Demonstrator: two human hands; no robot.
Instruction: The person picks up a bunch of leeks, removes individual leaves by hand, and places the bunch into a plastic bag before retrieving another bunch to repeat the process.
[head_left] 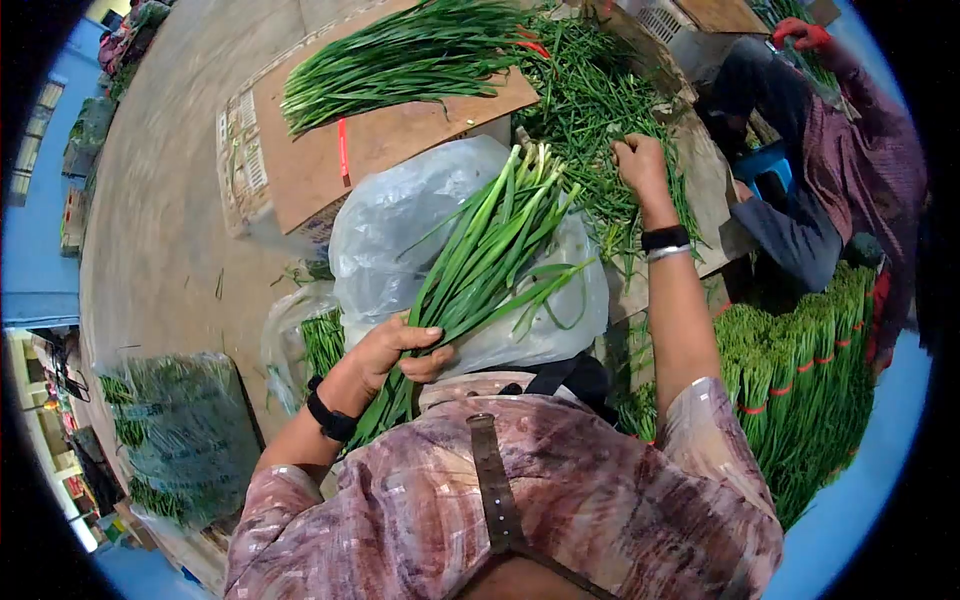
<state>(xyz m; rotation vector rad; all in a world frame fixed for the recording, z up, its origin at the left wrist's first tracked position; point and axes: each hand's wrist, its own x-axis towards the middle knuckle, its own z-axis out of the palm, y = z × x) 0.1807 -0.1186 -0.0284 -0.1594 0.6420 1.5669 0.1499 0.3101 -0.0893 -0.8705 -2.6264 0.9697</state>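
My left hand (402, 352) is wrapped round a bunch of garlic chives (490, 245), near its leafy end. The bunch slants up and away across my lap, pale stem ends pointing to the far side. Under it, a clear plastic sheet (385, 225) covers my lap. A few leaves splay loose on the bunch's right side. My right hand (642, 172) is raised over a heap of loose green leaves (585, 95), fingers curled closed. What they hold, if anything, is too small to make out.
Ahead, a large pile of chives (400, 60) lies on a brown board (400, 135) with a red band (343, 150). Banded bunches (800, 370) stand at right, near a seated person (850, 150) wearing red gloves. A plastic-wrapped bale (185, 435) sits at left.
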